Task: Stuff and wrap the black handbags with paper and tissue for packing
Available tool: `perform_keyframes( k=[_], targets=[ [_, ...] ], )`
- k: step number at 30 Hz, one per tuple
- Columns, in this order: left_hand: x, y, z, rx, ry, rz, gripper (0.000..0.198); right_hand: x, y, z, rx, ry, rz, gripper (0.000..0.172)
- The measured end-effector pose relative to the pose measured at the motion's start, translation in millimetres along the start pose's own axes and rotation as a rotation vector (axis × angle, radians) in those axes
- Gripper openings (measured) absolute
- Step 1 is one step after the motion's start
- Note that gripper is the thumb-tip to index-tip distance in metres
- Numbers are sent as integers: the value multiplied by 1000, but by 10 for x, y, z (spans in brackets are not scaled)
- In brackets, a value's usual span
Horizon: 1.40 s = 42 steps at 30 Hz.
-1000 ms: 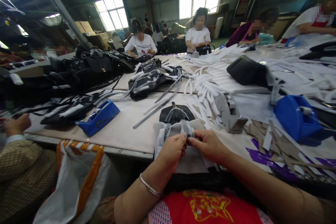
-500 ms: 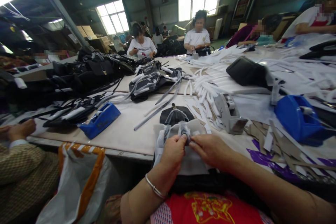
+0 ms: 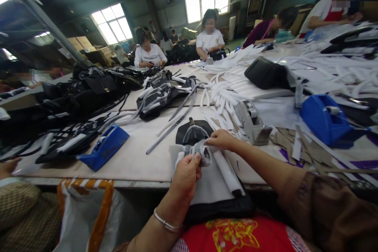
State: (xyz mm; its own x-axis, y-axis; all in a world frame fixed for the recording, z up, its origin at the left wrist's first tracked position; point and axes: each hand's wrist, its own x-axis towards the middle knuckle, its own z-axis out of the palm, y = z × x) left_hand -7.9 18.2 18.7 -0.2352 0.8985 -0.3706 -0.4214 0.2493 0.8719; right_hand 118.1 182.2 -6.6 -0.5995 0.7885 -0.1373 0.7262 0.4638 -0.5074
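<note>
A black bag (image 3: 218,206) lies at the table's front edge, partly covered by a white sheet (image 3: 206,189). Its dark flap (image 3: 182,134) with a small metal clasp points away from me. My left hand (image 3: 186,173) pinches a rolled strap (image 3: 206,156) wrapped in clear film, thumb on top. Just beyond the roll, my right hand (image 3: 220,140) has its fingers pinched together at the edge of the wrapping; what is between them is hidden. A white-wrapped strap (image 3: 226,173) slants down the bag's right side.
A blue tape dispenser (image 3: 104,147) stands left, a grey dispenser (image 3: 252,124) and another blue dispenser (image 3: 323,120) right. White foam strips (image 3: 221,96) and cardboard scraps (image 3: 285,143) are heaped around. Black bags (image 3: 94,86) pile at left. A white sack (image 3: 85,212) hangs below the table edge. Co-workers sit around.
My right hand has moved up and away from the bag's middle, and its fingers have drawn closed. The rolled strap now shows in my left hand. My view has turned slightly right.
</note>
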Motion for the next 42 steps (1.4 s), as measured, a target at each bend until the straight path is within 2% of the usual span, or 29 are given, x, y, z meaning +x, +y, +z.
perform_keyframes(
  k=[3,6,10,13,15,19,22,24,26,27,29,30,32,35,38,42],
  targets=[
    [14,-90,-2,152,-47,-11,44,115,9,21,-37,-57,63,28],
    [39,-167,-15,364,-45,26,41,115,-19,30,-93,-56,69,27],
    [71,-161,-31,520,12,77,38,-37,-46,-9,-158,11,30,37],
    [74,-132,-12,599,13,101,37,-93,-59,-10,-218,83,-65,49],
    [69,-124,11,679,-17,136,34,-58,-74,49,-241,97,-95,49],
    [72,-138,38,813,-54,175,32,101,-93,252,-223,26,-29,47],
    [95,-165,19,810,-26,155,34,175,-80,328,-205,-5,1,55],
    [109,-183,-8,743,7,134,34,145,-54,293,-194,-18,2,62],
    [118,-196,-37,627,28,102,35,31,-25,196,-169,44,-24,67],
    [120,-199,-48,561,33,81,35,-54,-15,132,-128,121,-41,64],
    [122,-195,-59,468,41,53,35,-256,-19,1,25,262,-57,46],
    [122,-187,-57,461,48,63,34,-360,-37,-55,129,277,-41,38],
    [114,-161,-38,541,59,154,32,-539,-105,-128,344,156,41,41],
    [77,-131,3,801,69,377,27,-663,-242,-128,620,-66,208,51],
    [24,-164,17,980,86,554,25,-619,-337,-78,843,-178,293,58],
    [-23,-275,-20,1013,72,674,19,-485,-384,-82,937,-353,388,56]
  ],
)
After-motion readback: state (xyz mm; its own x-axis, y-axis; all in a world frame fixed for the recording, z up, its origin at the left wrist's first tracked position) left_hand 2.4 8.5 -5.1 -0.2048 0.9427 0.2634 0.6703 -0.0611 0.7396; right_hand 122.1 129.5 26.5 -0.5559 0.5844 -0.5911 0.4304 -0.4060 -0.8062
